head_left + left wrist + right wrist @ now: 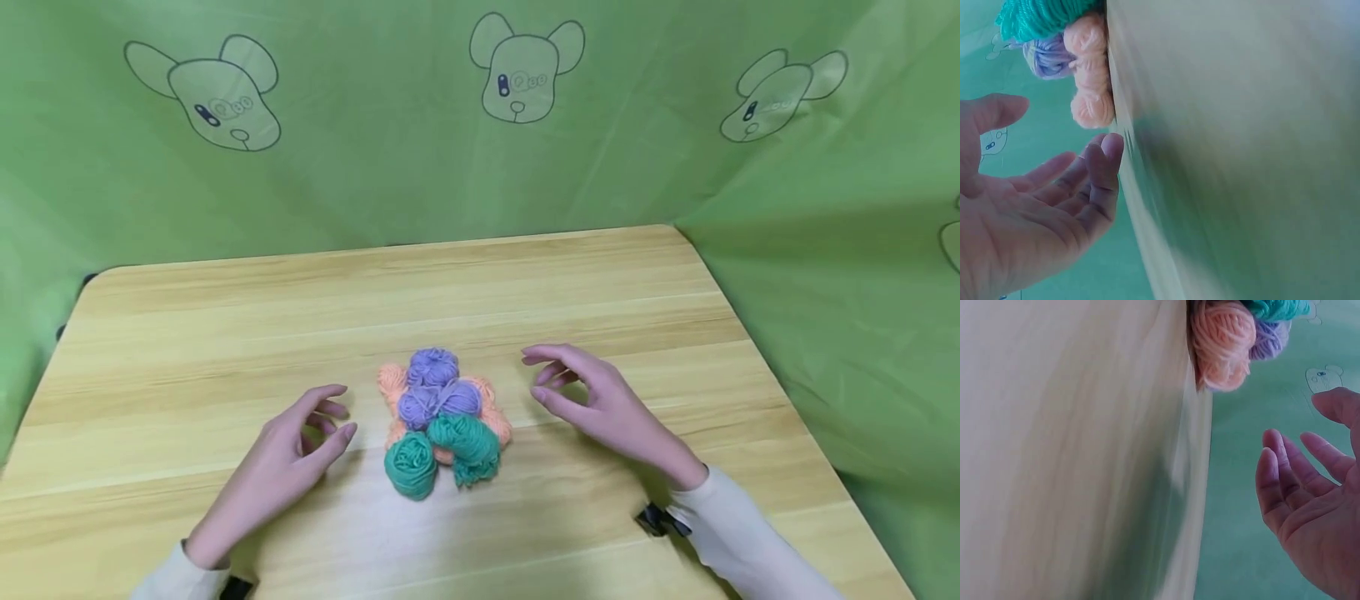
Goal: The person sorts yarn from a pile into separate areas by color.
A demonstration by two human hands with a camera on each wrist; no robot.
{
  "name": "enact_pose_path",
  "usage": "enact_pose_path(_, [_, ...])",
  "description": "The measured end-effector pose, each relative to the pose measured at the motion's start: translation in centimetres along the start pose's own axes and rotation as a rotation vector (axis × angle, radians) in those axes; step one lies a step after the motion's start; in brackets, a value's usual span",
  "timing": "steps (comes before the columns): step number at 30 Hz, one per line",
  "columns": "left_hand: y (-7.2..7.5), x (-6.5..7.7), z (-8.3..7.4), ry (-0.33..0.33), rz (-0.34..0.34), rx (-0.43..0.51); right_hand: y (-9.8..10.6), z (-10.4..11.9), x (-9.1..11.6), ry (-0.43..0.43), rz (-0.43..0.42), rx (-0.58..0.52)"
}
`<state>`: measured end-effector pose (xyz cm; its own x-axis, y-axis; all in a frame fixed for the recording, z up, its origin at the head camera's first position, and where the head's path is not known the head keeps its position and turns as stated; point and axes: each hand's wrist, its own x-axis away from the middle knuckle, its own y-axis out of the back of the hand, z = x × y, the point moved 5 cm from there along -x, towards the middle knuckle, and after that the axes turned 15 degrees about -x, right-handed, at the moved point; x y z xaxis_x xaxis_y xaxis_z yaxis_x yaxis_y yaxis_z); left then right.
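A heap of yarn balls lies at the middle of the table. Purple yarn (433, 367) is on top and toward the back, green yarn balls (411, 467) are at the front, and peach yarn (495, 421) shows underneath and at the sides. To the left of the heap is my left hand (300, 446), apart from it, fingers loosely bent and holding nothing. My right hand (592, 396) hovers on the other side, also apart from the yarn and holding nothing. In the left wrist view, peach yarn (1092, 75) is stacked below the green yarn (1044, 19).
The wooden table (225, 333) has rounded back corners. A green cloth (390, 167) with mouse-like outlines hangs behind it and along its right side. Black clips or straps (660, 521) show by the cuffs of both light sleeves (738, 533).
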<state>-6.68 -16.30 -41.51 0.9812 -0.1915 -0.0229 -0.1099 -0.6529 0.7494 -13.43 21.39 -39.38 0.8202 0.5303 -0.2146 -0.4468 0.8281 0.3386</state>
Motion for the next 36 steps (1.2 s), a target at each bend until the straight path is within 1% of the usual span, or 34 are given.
enact_pose_path(4, [-0.7, -0.4, 0.1, 0.052, 0.049, 0.088, -0.8, -0.3, -0.4, -0.017, 0.024, -0.042])
enact_pose_path(7, [-1.3, -0.7, 0.1, 0.073, 0.089, 0.144, -1.4, -0.5, -0.7, -0.023, 0.045, -0.070])
enact_pose_path(11, [-2.0, -0.8, 0.0, 0.089, 0.133, 0.182, -2.1, -0.4, -1.0, -0.039, 0.069, -0.100])
enact_pose_path(14, [-2.3, -1.0, 0.0, 0.097, 0.152, 0.187, -2.5, -0.3, -1.4, -0.063, 0.079, -0.120])
enact_pose_path(17, [-2.7, -1.1, -0.2, 0.095, 0.171, 0.216, -2.9, -0.1, -1.7, -0.092, 0.086, -0.144])
enact_pose_path(19, [-2.8, -1.2, -0.3, 0.086, 0.174, 0.221, -3.2, -0.1, -1.9, -0.111, 0.091, -0.157])
enact_pose_path(25, [-3.0, -1.1, -1.0, 0.071, 0.155, 0.159, -3.8, -0.2, -2.5, -0.132, 0.116, -0.181])
enact_pose_path(29, [-3.3, -1.1, -1.0, 0.086, 0.168, 0.195, -4.3, -0.4, -2.7, -0.150, 0.125, -0.186])
enact_pose_path(33, [-3.4, -1.1, -1.1, 0.085, 0.169, 0.241, -4.6, -0.7, -3.0, -0.173, 0.132, -0.185])
enact_pose_path(36, [-3.5, -1.2, -1.2, 0.091, 0.169, 0.247, -4.7, -0.9, -3.2, -0.187, 0.141, -0.183])
